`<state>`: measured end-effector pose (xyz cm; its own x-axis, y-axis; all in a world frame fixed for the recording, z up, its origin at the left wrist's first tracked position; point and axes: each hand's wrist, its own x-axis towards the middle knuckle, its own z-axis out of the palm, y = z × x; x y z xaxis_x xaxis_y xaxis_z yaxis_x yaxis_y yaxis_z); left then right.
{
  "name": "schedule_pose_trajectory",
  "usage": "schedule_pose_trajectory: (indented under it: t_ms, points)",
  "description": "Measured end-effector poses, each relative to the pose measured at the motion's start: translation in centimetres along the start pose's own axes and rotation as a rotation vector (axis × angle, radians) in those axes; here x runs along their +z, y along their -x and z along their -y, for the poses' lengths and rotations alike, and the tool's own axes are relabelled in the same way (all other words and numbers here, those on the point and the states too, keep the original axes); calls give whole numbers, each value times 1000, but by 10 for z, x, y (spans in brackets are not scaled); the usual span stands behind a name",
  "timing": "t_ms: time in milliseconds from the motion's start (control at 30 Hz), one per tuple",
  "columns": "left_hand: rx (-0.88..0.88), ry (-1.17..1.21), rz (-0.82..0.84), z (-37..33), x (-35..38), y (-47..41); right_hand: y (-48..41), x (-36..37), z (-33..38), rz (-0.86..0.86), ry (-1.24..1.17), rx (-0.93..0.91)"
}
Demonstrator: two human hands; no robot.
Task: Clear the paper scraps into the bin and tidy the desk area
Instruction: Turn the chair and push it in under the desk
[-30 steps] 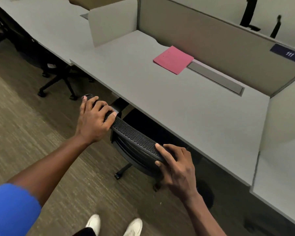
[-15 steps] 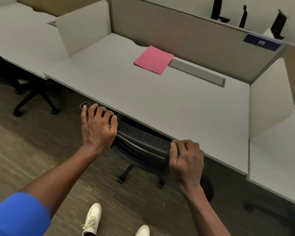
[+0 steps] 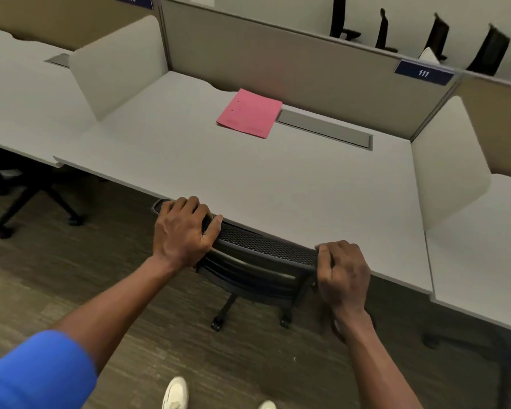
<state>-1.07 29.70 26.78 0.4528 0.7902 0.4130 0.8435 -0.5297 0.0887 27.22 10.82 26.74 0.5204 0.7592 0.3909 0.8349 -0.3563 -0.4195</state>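
Desk point(image 3: 278, 184), light grey laminate, sits straight ahead of me; its front edge runs just above my knuckles. Only loose item on it: flat pink paper folder point(image 3: 250, 113) at the back, its right edge touching the end of the recessed grey cable tray point(image 3: 325, 128). No scraps or bin in view.

My left hand point(image 3: 183, 231) is wrapped over the left end of the black mesh office chair backrest point(image 3: 263, 249), fingers curled over the top, thumb on the near side. My right hand point(image 3: 344, 273) is closed tight on the right end of the same backrest. Backrest top is right up against the desk edge, seat hidden under the desk; base legs and castors show on the brown carpet point(image 3: 71, 276).

Around: beige partition panel point(image 3: 292, 60) behind the desk, blue "111" tag point(image 3: 423, 73) on it at right, white side dividers point(image 3: 449, 160) at both ends of the desk. Another chair base point(image 3: 33, 202) under the neighbouring desk to the left. My white shoes point(image 3: 176, 394) at the bottom edge.

Versus half a second ago: chair has gone further in, backrest now meets the desk edge, and both hands sit closer to the desk. Grips unchanged.
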Motion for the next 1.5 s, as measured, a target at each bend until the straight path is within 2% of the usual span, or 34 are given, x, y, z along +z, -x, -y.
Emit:
schedule_pose_trajectory:
  t_ms: [267,700,967,1500]
  points:
    - [20,-7,-48,2,9,-13,-13,0,-2,-10,1,-1]
    - [15,-5,-28,-2,24,-35,-24,6,-7,-25,16,-46]
    - [127,-25,58,16,19,-38,-27,7,1,-13,23,-48]
    - [99,-40,84,6,7,-36,-27,9,-4,6,64,-33]
